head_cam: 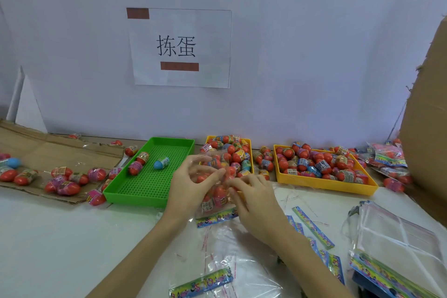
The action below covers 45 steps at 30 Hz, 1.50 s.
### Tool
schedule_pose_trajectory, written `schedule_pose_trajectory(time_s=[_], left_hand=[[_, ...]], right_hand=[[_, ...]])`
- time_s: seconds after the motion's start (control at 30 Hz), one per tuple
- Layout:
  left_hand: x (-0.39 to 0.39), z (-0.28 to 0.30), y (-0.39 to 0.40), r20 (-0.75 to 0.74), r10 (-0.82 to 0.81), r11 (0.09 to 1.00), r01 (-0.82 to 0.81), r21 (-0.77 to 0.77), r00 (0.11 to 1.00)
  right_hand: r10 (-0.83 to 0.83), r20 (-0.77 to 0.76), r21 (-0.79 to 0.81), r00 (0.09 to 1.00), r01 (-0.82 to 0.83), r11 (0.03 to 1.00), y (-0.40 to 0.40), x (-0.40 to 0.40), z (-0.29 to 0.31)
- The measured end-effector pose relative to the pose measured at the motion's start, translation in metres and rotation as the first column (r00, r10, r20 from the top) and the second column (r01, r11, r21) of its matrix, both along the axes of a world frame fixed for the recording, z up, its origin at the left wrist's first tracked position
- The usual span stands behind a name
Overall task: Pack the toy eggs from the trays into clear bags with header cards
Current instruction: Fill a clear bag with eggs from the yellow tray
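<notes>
A clear bag (216, 197) with several red toy eggs inside stands in front of me, its colourful header card (216, 218) at the bottom. My left hand (191, 182) grips the bag's left side near its open top. My right hand (254, 198) pinches the bag's right side. A green tray (150, 187) at centre left holds three eggs, one of them blue (161, 162). Two yellow trays (321, 184) (250, 152) behind and to the right are heaped with eggs.
Loose eggs lie on flattened cardboard (36, 152) at the left. Empty clear bags with header cards (202, 283) are scattered near me, with a stack of them (396, 249) at the right. A cardboard box (428, 128) stands at the far right, filled bags (387, 156) beside it.
</notes>
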State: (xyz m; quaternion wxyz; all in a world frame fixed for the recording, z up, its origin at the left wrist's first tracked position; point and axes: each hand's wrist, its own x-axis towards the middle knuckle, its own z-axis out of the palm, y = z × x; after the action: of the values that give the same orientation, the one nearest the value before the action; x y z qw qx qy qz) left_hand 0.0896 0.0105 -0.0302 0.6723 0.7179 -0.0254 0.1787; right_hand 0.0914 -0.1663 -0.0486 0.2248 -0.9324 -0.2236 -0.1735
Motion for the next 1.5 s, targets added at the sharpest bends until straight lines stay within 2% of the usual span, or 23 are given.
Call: schedule_pose_trajectory(time_s=[0.17,0.3,0.4,0.47,0.7,0.77,0.83,0.9,0.97,1.13,1.27,1.5], left_hand=[[-0.002,0.002,0.0,-0.003,-0.056,0.995,0.056,0.078,0.998],[-0.004,0.001,-0.002,0.02,-0.072,0.99,0.069,0.122,0.997],[-0.005,-0.002,-0.005,0.051,-0.091,0.983,0.082,0.163,0.995],[-0.006,-0.003,-0.009,0.085,-0.103,0.981,0.087,0.171,0.991],[-0.012,-0.002,-0.017,0.157,-0.11,0.977,0.078,0.196,0.981],[-0.012,-0.003,-0.016,0.155,-0.102,0.971,0.065,0.231,0.983],[-0.011,-0.005,-0.015,0.144,-0.114,0.969,0.077,0.236,0.983],[-0.011,-0.006,-0.014,0.14,-0.133,0.968,0.098,0.233,0.981],[-0.011,-0.006,-0.014,0.153,-0.128,0.963,0.086,0.257,0.98],[-0.011,-0.004,-0.014,0.186,-0.116,0.96,0.062,0.272,0.976],[-0.012,-0.003,-0.014,0.185,-0.132,0.962,0.081,0.262,0.974],[-0.01,-0.005,-0.014,0.17,-0.15,0.962,0.104,0.253,0.974]], right_hand=[[-0.055,0.004,0.326,0.998,0.051,0.944,-0.009,0.002,0.013],[-0.038,-0.027,0.631,0.999,0.046,0.774,-0.013,0.001,0.024],[0.011,0.012,0.756,1.0,-0.016,0.654,-0.012,-0.003,0.032],[0.046,0.04,0.79,0.998,-0.06,0.61,-0.01,-0.007,0.037],[0.241,0.091,0.803,0.966,-0.215,0.556,0.006,-0.022,0.044],[0.243,0.091,0.754,0.966,-0.226,0.616,0.009,-0.022,0.04],[0.193,0.106,0.657,0.975,-0.215,0.723,0.008,-0.02,0.035],[0.124,0.155,0.535,0.98,-0.188,0.824,0.005,-0.016,0.029],[0.071,0.204,0.449,0.976,-0.158,0.88,0.002,-0.013,0.027],[0.061,0.234,0.403,0.97,-0.154,0.902,0.002,-0.013,0.028],[0.054,0.282,0.268,0.958,-0.133,0.954,0.002,-0.015,0.031],[0.03,0.267,0.203,0.963,-0.087,0.975,0.003,-0.021,0.032]])
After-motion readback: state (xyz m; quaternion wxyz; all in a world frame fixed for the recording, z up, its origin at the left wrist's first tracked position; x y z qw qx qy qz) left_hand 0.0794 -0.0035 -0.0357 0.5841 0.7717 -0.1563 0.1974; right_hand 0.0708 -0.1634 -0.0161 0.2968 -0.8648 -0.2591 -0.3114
